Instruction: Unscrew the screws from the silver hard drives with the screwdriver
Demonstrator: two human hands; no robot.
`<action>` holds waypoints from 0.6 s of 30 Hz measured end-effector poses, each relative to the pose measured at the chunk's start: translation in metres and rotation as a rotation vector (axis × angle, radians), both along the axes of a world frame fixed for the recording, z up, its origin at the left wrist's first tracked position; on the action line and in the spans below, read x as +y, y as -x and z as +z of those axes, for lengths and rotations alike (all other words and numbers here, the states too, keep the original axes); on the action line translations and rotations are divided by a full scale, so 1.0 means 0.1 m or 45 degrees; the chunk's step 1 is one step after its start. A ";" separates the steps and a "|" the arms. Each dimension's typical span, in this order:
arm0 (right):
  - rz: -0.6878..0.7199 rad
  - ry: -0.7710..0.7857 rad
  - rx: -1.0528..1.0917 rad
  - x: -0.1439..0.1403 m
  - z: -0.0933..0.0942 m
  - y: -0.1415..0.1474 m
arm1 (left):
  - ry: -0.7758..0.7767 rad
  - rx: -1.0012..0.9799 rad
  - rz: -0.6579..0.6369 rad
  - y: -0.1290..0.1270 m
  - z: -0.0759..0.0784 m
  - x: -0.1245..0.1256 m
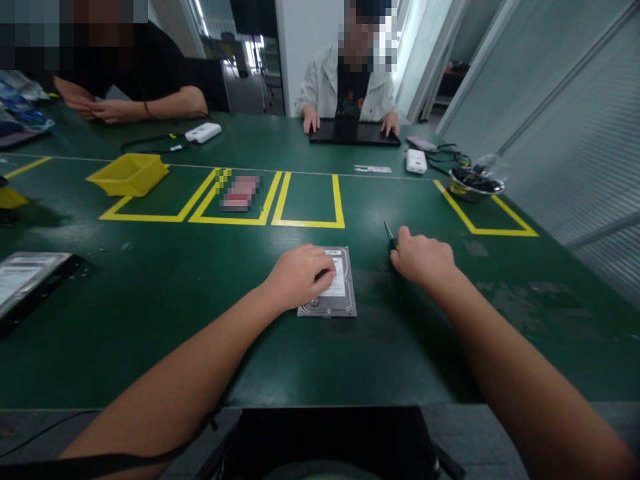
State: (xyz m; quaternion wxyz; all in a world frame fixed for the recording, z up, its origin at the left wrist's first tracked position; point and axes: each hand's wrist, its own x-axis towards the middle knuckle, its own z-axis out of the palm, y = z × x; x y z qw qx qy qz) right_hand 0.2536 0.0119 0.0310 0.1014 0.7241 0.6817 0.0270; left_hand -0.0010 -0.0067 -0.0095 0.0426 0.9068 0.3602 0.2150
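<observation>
Centrally, on the dark green surface (pixel 150 293): one silver rectangular hard drive with white label (pixel 336 293), lying flat, left hand (pixel 300 275) resting on it, fingers loosely together. Just right: right hand (pixel 423 259), fingers clamped on a small dark-tipped screwdriver (pixel 389 235).
</observation>
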 end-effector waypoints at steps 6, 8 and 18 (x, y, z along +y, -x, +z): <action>-0.049 0.059 0.031 -0.08 -0.04 -0.09 | -0.003 0.019 0.003 -0.01 -0.01 0.00; -0.068 0.061 0.046 -0.08 -0.06 -0.10 | -0.013 0.028 -0.002 -0.01 -0.01 -0.01; -0.163 0.054 0.094 -0.06 -0.11 -0.33 | 0.002 -0.077 -0.003 0.00 -0.01 0.01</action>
